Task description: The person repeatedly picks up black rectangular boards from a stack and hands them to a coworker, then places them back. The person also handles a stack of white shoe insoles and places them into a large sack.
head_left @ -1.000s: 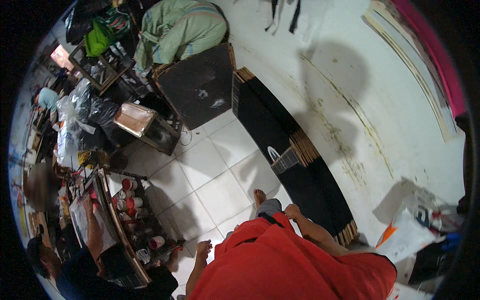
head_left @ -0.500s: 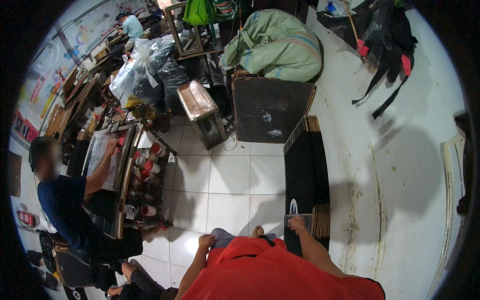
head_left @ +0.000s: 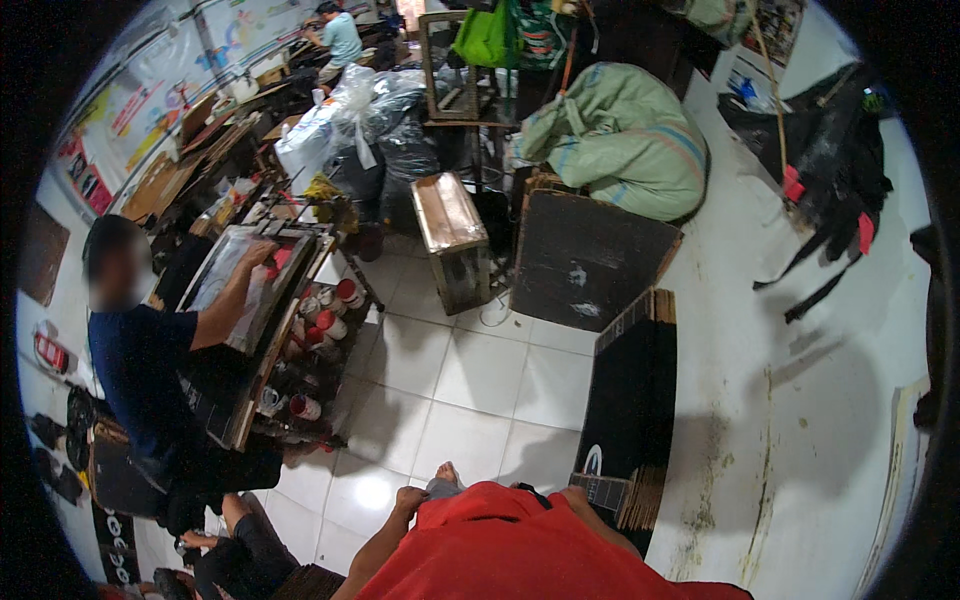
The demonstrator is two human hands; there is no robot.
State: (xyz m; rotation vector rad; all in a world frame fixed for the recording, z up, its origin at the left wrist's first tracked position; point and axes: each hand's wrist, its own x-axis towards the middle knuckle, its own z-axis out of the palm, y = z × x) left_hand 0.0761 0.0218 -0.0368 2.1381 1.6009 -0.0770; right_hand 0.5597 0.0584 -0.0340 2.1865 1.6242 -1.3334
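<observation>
At six o'clock, my left hand [head_left: 409, 497] rests on my knee. My right hand [head_left: 578, 492] touches the black flat cardboard stack [head_left: 630, 410] leaning at four o'clock. Hands are apart; I cannot tell their grip.

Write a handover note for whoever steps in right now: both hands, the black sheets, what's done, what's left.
Left hand: low by the person's own knee, nothing visibly held.
Right hand: at the near end of the stack of black flat sheets; whether the fingers grip it cannot be told.
Stack: on the floor beside the white wall.
Done: no sheet visibly pulled off.
Left: the whole stack sits in place.
</observation>
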